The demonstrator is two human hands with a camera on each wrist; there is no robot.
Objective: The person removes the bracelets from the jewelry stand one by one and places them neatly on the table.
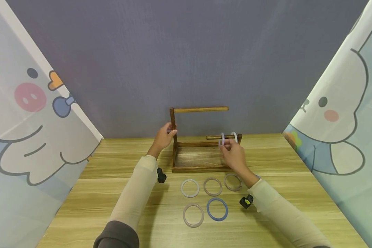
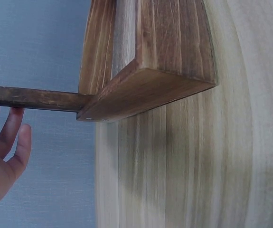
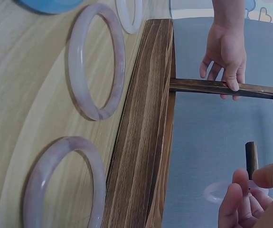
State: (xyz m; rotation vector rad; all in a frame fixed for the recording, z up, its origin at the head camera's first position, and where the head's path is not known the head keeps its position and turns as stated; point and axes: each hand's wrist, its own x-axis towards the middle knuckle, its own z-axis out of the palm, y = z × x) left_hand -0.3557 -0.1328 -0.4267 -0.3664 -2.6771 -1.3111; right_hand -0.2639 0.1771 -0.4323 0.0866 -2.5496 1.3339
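Observation:
A wooden bangle stand (image 1: 201,169) has a tray base, a tall left post with an upper bar (image 1: 201,109), and a lower rod (image 1: 213,137) on the right. My left hand (image 1: 165,138) grips the post (image 2: 36,97), thumb on one side and fingers on the other. My right hand (image 1: 234,156) pinches a pale lavender bangle (image 1: 223,137), which hangs around the lower rod. Farther right on that rod is a white bangle (image 1: 235,135). In the right wrist view, the rod's free end (image 3: 251,159) sticks out beside my fingertips, which partly hide the lavender bangle.
In front of the stand, several bangles lie flat on the wooden table (image 1: 117,206): a white one (image 1: 182,188), pinkish-brown ones (image 1: 204,187) and a blue one (image 1: 208,210). Another blue bangle (image 1: 258,176) is mostly hidden behind my right wrist. A grey wall panel (image 1: 192,69) stands behind.

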